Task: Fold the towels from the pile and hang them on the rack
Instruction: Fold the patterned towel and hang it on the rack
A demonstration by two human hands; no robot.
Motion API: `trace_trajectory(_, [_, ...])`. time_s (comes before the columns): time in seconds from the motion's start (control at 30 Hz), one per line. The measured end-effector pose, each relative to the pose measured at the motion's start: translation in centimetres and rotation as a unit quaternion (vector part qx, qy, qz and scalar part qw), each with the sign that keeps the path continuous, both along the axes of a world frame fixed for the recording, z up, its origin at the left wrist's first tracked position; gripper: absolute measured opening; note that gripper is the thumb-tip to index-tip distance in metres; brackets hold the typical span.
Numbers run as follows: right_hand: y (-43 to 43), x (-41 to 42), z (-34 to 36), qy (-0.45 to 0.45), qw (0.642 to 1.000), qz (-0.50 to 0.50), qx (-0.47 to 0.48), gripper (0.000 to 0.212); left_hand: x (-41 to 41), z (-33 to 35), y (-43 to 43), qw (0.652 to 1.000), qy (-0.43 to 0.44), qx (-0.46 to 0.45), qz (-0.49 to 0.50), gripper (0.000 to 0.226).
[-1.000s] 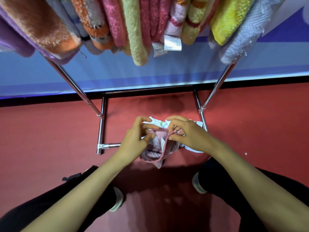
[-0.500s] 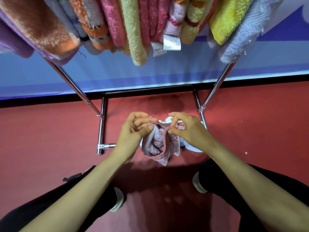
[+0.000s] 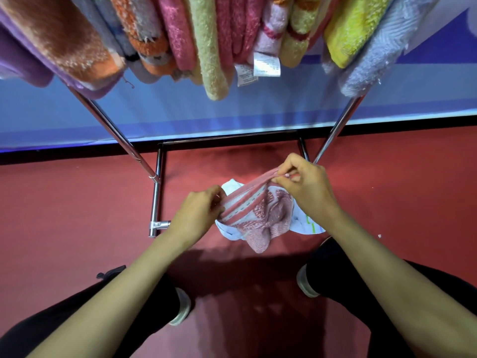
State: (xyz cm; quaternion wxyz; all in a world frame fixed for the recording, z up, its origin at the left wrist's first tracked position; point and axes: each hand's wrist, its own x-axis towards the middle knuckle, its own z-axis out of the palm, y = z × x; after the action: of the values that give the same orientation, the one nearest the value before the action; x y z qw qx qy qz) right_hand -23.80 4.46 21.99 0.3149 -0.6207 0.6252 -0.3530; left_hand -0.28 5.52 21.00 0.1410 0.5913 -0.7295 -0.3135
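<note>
Here the left hand (image 3: 196, 215) and the right hand (image 3: 304, 184) each pinch the pink towel's (image 3: 260, 215) striped edge, stretched above a white towel (image 3: 307, 223) on the red floor (image 3: 77, 215); hung towels (image 3: 206, 42) crowd the rack (image 3: 154, 200).

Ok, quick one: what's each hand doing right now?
Left hand: closed, pinching the pink towel by its striped hem.
Right hand: closed, pinching the same hem further along.

Floor (image 3: 64, 215): red, matt; dark shadow at lower centre.
Wall (image 3: 232, 109): blue, banded light and dark.
Skirting strip (image 3: 51, 155): black, where wall meets floor.
Speck (image 3: 379, 236): white, on floor, right.
</note>
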Motion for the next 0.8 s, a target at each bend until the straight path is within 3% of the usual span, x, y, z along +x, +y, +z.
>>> trace_trajectory(0.03, [0.0, -0.1, 0.1, 0.006, 1.0, -0.001, -0.002, 0.022, 0.2, 0.0, -0.1, 0.999, 0.015, 0.017, 0.023, 0.024])
trace_trajectory(0.13, [-0.3, -0.7, 0.6, 0.037, 0.999, -0.007, -0.008, 0.018, 0.7, 0.6, -0.5, 0.978, 0.171, 0.045, 0.113, 0.029])
trace_trajectory(0.2, [-0.5, -1.2, 0.9, 0.046, 0.999, -0.003, -0.008, 0.019, 1.0, 1.1, -0.9, 0.972, 0.21, 0.025, 0.099, 0.027])
trace_trajectory(0.47, [0.8, -1.2, 0.5, 0.01, 0.998, 0.057, -0.012, 0.021, 1.9, 1.0, 0.4, 0.996, 0.08, 0.027, -0.014, 0.037])
trace_trajectory(0.6, [3.1, -0.9, 1.2, 0.011, 0.998, 0.056, 0.0, 0.023, 1.7, 1.9, 2.4, 0.997, 0.068, 0.019, -0.014, 0.016])
trace_trajectory(0.7, [4.5, -0.7, 4.4, -0.001, 0.999, 0.038, -0.023, 0.024, 1.3, 4.6, 3.5, 0.999, 0.035, -0.025, -0.033, 0.037])
trace_trajectory(0.8, [5.8, -0.6, 8.8, 0.015, 0.997, 0.055, -0.058, 0.023, 1.7, 8.6, 4.4, 0.993, 0.024, -0.098, -0.058, 0.031])
